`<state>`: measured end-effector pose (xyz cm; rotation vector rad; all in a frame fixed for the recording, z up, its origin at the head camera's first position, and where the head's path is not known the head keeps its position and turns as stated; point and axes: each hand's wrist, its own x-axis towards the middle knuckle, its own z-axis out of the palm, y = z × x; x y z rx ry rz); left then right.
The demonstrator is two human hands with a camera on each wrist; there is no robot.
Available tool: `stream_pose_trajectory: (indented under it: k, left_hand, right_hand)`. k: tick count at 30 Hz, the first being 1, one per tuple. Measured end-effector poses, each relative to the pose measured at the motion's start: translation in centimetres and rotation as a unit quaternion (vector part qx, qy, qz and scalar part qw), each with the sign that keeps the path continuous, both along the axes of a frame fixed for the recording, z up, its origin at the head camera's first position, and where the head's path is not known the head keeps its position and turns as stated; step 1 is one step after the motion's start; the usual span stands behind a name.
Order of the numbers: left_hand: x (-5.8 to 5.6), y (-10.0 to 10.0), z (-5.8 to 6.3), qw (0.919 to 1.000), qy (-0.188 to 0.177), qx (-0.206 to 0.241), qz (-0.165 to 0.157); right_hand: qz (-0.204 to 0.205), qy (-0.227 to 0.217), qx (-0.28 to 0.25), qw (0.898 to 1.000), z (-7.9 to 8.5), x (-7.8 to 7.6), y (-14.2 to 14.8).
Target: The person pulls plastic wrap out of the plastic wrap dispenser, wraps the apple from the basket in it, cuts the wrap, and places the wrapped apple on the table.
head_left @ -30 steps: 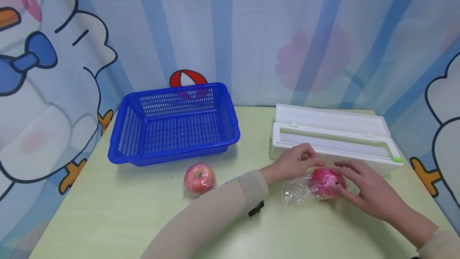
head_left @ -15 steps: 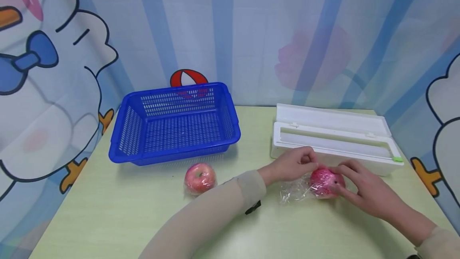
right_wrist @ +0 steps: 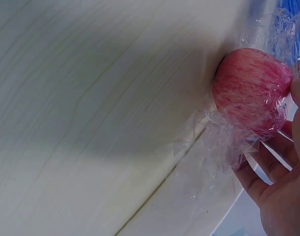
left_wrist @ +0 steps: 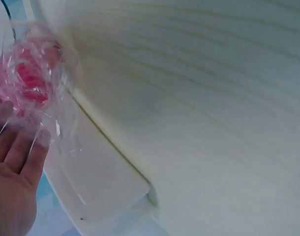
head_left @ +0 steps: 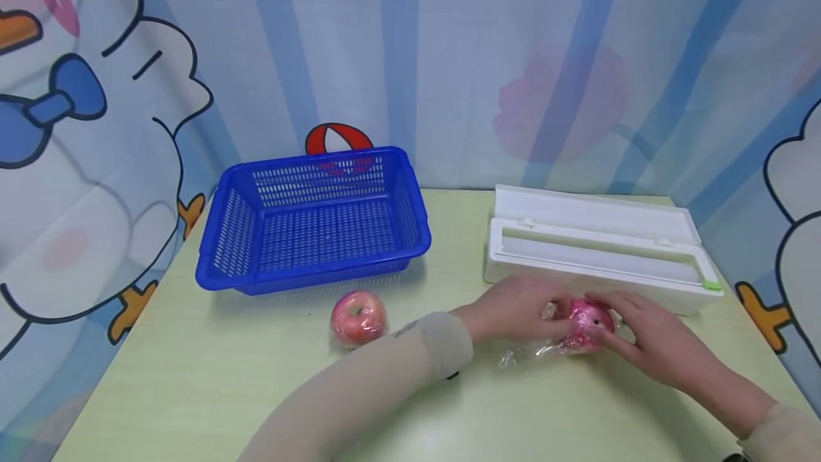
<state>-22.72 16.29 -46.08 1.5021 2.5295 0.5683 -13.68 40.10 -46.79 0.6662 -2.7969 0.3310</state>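
Observation:
A red apple (head_left: 584,326) in clear plastic wrap (head_left: 522,355) lies between both hands on the right of the table. My right hand (head_left: 661,341) holds it from the right, thumb and fingers on opposite sides. In the right wrist view, loose film (right_wrist: 214,152) spreads beside the apple, over the fingertips (right_wrist: 246,172). From the left, my left hand (head_left: 519,309) reaches the film. The left wrist view shows its fingers (left_wrist: 22,147) nearly straight against the crumpled wrap; its thumb is hidden there. A second wrapped apple (head_left: 358,318) sits near my left forearm.
A white cling film dispenser (head_left: 603,255) with its lid raised stands just behind the hands. At the back left is a blue plastic basket (head_left: 321,234) with nothing in it. A printed curtain (head_left: 449,70) hangs behind the table (head_left: 192,376).
My left hand has come down from the apple's upper edge to its left side, over the loose film, and its fingers have spread. The right hand stays on the apple.

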Motion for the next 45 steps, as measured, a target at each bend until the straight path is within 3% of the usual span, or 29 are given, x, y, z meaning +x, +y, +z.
stream_pose_trajectory:
  k: [3,6,14,19,21,24,28,35,39,45]
  left_hand:
    - [0.5,-0.2,0.3,0.9937,0.098,-0.042,-0.034]
    - [1.0,-0.4,0.2,0.9843,0.158,-0.061,-0.048]
    - [1.8,-0.7,0.1,0.9785,0.197,-0.059,-0.021]
    - [2.3,0.4,0.6,0.9865,0.145,-0.054,0.054]
    - [2.6,1.0,0.6,0.9876,0.113,-0.068,0.086]
    - [2.8,1.8,0.2,0.9849,0.099,-0.090,0.110]
    - [3.0,2.1,-0.4,0.9843,0.086,-0.097,0.119]
    - [2.6,1.4,-0.9,0.9913,0.037,-0.051,0.116]
    - [2.2,0.8,-0.7,0.9924,0.005,-0.041,0.116]
    - [1.7,-0.2,0.2,0.9929,-0.031,-0.030,0.111]
  right_hand:
    - [-0.010,-0.006,-0.002,1.000,0.0,0.1,0.0]
    - [-0.014,-0.008,-0.005,1.000,-0.1,0.2,-0.1]
    - [-0.017,0.005,-0.001,1.000,-0.3,0.1,-0.3]
    - [-0.007,0.026,0.003,1.000,-0.4,-0.2,-0.2]
    - [-0.003,0.032,0.000,0.999,-0.5,-0.3,-0.3]
    - [-0.001,0.035,-0.003,0.999,-0.6,-0.3,-0.4]
    - [-0.002,0.023,-0.004,1.000,-0.6,-0.1,-0.5]
    - [-0.041,-0.033,0.011,0.999,-0.3,0.8,0.1]
    - [-0.041,-0.059,0.009,0.997,-0.6,0.9,0.4]
    - [-0.014,-0.014,-0.003,1.000,-0.9,0.8,0.1]
